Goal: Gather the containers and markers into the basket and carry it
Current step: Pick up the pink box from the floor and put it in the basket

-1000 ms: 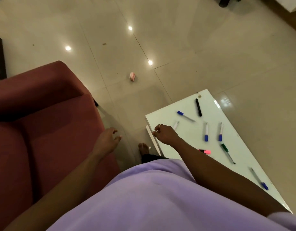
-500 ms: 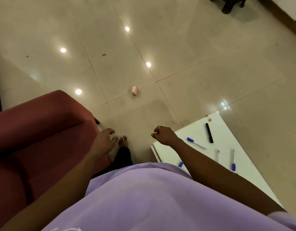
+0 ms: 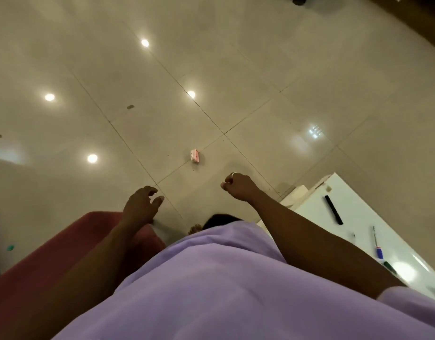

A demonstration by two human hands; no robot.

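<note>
A low white table (image 3: 358, 217) stands at the right with markers lying on it: a black marker (image 3: 333, 209), a blue-capped marker (image 3: 377, 246) and a green marker (image 3: 389, 267). My right hand (image 3: 238, 186) hovers over the floor left of the table's corner, its fingers curled into a fist with nothing visible in it. Near the red sofa's arm, my left hand (image 3: 141, 207) hangs with loosely curled fingers and holds nothing. I see no basket and no containers.
A small pink box (image 3: 194, 155) lies on the glossy tiled floor ahead of my hands. The red sofa (image 3: 39, 266) fills the lower left. A small teal object (image 3: 10, 247) lies on the floor at the far left. Dark furniture shows at the top right.
The view has swung left and away from the table, so most markers have slid out of sight. Both hands have risen in the frame and hold the same shape.
</note>
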